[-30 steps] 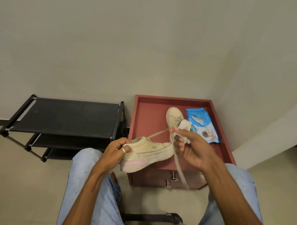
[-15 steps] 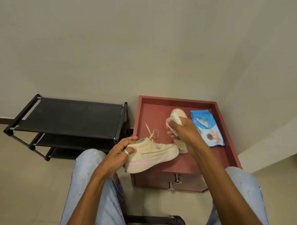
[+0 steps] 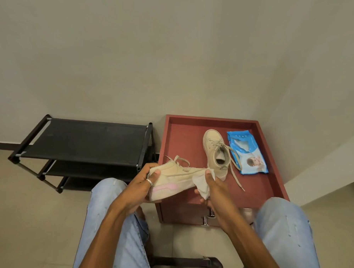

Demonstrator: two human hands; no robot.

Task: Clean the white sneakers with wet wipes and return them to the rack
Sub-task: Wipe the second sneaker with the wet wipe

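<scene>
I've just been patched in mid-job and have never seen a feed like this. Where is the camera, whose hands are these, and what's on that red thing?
There is no machine here. A person works with bare hands, and the single camera sits on their head, looking forward and down, so you see what they see. The left hand grips the heel of the held sneaker, a pale shoe with a pink stripe. The right hand holds a wet wipe against its toe. On the red cabinet top lie the second sneaker, its laces loose, and beside it a blue wipes pack. The black shoe rack stands left of the cabinet.
</scene>
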